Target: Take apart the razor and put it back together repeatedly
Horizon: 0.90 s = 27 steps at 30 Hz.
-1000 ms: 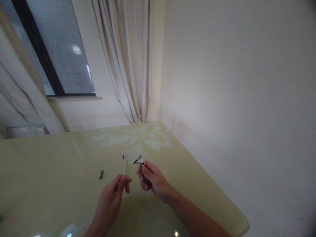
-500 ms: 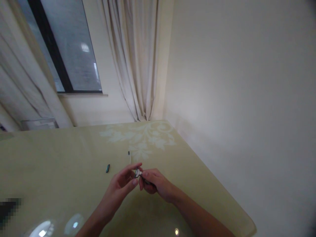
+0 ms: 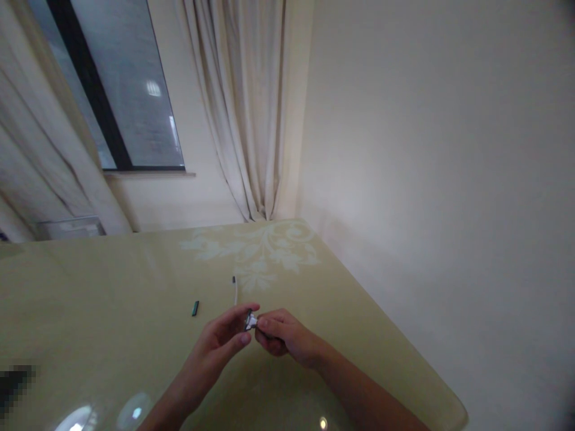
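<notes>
The razor [image 3: 251, 321] is just below the centre of the frame, its pale head pointing left. The right hand [image 3: 293, 339] is closed on its handle, thumb on top, the forearm slanting in from the lower right. The left hand [image 3: 216, 344], rising from the lower left, is half open, thumb and fingers parted in a C around the head; whether they touch it, I cannot tell.

left hand [image 3: 215, 344], cupped, thumb [image 3: 238, 342] and forefinger [image 3: 240, 309] parted; right hand [image 3: 290, 335], closed in a pinch, thumb uppermost; forearms [image 3: 366, 386], two, bare, slanting inward.
</notes>
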Available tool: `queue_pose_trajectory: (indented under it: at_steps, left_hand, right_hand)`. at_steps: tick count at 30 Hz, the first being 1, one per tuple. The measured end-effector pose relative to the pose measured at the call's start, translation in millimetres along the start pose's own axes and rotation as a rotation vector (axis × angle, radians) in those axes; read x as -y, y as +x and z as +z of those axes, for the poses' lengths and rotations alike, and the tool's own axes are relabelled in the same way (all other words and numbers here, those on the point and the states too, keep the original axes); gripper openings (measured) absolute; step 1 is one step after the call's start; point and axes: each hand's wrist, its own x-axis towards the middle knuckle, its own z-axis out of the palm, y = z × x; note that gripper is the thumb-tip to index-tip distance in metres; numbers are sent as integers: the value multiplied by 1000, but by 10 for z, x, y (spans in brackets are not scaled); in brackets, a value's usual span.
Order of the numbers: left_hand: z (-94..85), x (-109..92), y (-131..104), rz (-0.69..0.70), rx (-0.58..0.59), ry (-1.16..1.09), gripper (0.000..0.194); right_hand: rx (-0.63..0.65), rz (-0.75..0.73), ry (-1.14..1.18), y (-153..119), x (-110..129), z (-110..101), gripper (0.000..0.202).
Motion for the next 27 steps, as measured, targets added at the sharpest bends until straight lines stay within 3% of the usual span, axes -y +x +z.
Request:
queue_pose_trajectory:
  at_steps: [13,18,22,27]
  left_hand:
    - [-118,207,-33,-42,-60,-15,51]
    - [-177,186,3,17,-226,31,56]
    - [-136,71,70,39,-265,271,55]
    - [238,3,491,128,-90,578,46]
  right_hand:
    - [-18,-36,-23,15,37,72,53]
    - [-83,-52,-2,56,-32,71,61]
    - [-303,-119,144,120,-21,-37,59]
    - [-733,-343,319,153,110,-346,60]
